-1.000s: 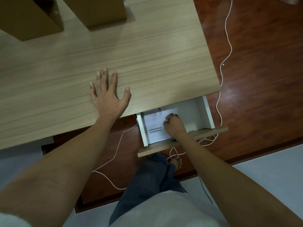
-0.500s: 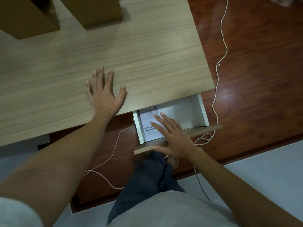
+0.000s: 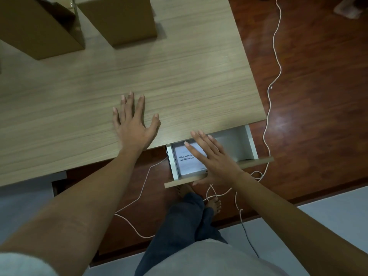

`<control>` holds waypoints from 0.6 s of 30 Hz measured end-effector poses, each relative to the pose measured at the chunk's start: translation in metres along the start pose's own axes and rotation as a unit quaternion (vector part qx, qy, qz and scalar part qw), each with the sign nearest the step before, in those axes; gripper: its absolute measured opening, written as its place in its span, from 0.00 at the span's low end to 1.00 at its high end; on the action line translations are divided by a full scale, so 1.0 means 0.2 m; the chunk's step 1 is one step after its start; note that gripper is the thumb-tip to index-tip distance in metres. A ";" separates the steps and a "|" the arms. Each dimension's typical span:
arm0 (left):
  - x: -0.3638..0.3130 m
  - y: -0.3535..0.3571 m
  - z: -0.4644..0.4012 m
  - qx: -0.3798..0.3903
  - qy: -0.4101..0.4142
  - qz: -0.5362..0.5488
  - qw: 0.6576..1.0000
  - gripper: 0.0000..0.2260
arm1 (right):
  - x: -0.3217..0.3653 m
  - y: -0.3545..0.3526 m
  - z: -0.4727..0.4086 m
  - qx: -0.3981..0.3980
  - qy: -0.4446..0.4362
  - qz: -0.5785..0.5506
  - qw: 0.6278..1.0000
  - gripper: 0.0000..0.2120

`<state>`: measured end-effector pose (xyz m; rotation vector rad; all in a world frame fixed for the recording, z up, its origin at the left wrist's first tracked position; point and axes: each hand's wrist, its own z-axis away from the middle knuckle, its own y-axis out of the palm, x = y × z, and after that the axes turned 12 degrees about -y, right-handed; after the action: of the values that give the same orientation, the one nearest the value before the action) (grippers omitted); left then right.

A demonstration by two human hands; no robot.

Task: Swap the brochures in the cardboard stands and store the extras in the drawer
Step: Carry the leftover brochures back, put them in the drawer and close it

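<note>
- Two hands are empty: the left hand (image 3: 133,127) lies flat on the table (image 3: 179,76), and the right hand (image 3: 214,158) is spread with straight fingers.
- The brochures (image 3: 186,162) lie in the open drawer (image 3: 237,145), under the right fingers, long axis near to far.
- The right hand is nearer the drawer front (image 3: 256,162).
- One second ago it was curled on the brochures; now it is open and lifted.

Two cardboard stands (image 3: 39,28) (image 3: 121,20) sit side by side on the desk (image 3: 179,76) at the upper left of the frame. The left hand (image 3: 133,124) lies flat on the desk at centre. Just right and below, the drawer (image 3: 241,144) stands out from under the desk edge — brochures (image 3: 187,162) lie in its left part, the right hand (image 3: 215,158) over them. A cord (image 3: 272,76) trails across the floor at right.
</note>
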<state>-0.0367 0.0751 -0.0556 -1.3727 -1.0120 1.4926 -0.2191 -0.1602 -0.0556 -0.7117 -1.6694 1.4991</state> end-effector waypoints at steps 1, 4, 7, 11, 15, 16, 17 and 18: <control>0.00 0.00 0.00 0.000 0.001 -0.001 1.000 0.33 | -0.02 -0.02 -0.03 0.006 0.004 -0.001 1.000 0.55; 0.00 -0.01 0.00 0.002 0.002 -0.002 1.000 0.33 | -0.09 -0.08 -0.11 0.042 0.021 0.003 0.999 0.60; -0.01 -0.02 0.01 -0.001 -0.002 0.008 1.000 0.33 | -0.18 -0.13 -0.19 0.055 0.038 0.006 0.998 0.62; -0.02 -0.02 0.01 0.002 -0.006 0.005 1.000 0.33 | -0.27 -0.19 -0.28 0.032 0.036 -0.008 0.999 0.60; -0.01 -0.01 0.01 -0.005 -0.005 0.007 1.000 0.33 | -0.31 -0.20 -0.33 -0.024 0.028 -0.032 0.999 0.48; -0.01 -0.01 0.01 -0.005 -0.004 0.006 1.000 0.33 | -0.32 -0.21 -0.33 -0.033 0.025 -0.032 0.999 0.46; -0.01 0.00 0.01 -0.005 -0.004 0.005 1.000 0.33 | -0.32 -0.21 -0.33 -0.041 0.024 -0.030 0.998 0.45; -0.01 0.00 0.01 -0.004 -0.005 0.004 1.000 0.33 | -0.32 -0.20 -0.33 -0.045 0.025 -0.031 0.998 0.45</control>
<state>-0.0379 0.0738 -0.0546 -1.3769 -1.0204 1.5036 -0.1245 -0.1823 -0.0258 -0.7330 -1.7148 1.3602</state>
